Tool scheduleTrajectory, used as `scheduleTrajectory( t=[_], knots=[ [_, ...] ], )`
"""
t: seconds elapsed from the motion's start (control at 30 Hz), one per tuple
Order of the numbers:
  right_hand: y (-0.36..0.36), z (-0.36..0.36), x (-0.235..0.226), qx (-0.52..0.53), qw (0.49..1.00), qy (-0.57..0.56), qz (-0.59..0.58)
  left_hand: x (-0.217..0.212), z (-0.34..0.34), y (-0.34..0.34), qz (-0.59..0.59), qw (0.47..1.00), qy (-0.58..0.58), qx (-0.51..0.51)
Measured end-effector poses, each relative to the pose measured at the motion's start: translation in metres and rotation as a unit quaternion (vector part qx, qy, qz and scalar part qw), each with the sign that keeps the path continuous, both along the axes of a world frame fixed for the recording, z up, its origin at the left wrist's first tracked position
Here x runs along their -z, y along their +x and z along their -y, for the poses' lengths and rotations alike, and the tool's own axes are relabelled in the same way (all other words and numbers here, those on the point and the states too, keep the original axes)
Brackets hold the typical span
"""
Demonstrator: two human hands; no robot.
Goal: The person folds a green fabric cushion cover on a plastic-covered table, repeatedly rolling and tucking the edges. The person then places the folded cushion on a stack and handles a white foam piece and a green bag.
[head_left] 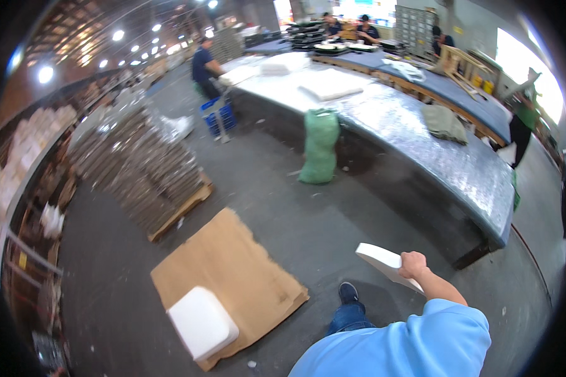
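My right hand [413, 264] is closed around the edge of a white foam pad [382, 260]. It holds the pad out over the grey floor, between my body and the long table. The pad is tilted and seen nearly edge-on, partly behind my hand. My left hand is outside the picture. To the left of my foot, a similar white foam pad [202, 322] with rounded corners lies flat on the near-left part of a brown cardboard sheet [223, 267] on the floor.
A long plastic-covered table [415, 141] runs across the right, with a green sack [319, 147] against its side. Flat bundles [138, 166] are stacked on a pallet at left. A blue crate [217, 117] stands near a person [204, 68]; other people work farther back.
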State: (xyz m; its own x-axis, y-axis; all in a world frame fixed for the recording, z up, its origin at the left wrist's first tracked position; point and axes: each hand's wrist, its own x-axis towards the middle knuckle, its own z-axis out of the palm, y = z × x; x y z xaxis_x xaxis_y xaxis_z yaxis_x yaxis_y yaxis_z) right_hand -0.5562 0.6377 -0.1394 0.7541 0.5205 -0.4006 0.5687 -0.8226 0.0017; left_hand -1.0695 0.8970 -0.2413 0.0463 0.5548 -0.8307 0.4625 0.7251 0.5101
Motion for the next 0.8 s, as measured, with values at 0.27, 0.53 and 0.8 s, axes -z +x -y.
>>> scheduleTrajectory(
  t=[0.27,0.53,0.8],
  knots=[
    [0.121,0.149,-0.011,0.219,0.974,-0.055,0.006,0.006,-0.044,0.224,-0.024,0.994,-0.046,0.095],
    [0.189,0.132,-0.029,0.244,0.968,0.052,-0.019,0.005,-0.083,0.395,0.061,0.994,0.03,0.088],
    [0.265,0.016,-0.091,0.054,0.948,0.313,-0.02,-0.026,-0.124,0.662,0.191,0.957,-0.029,0.217]
  ],
)
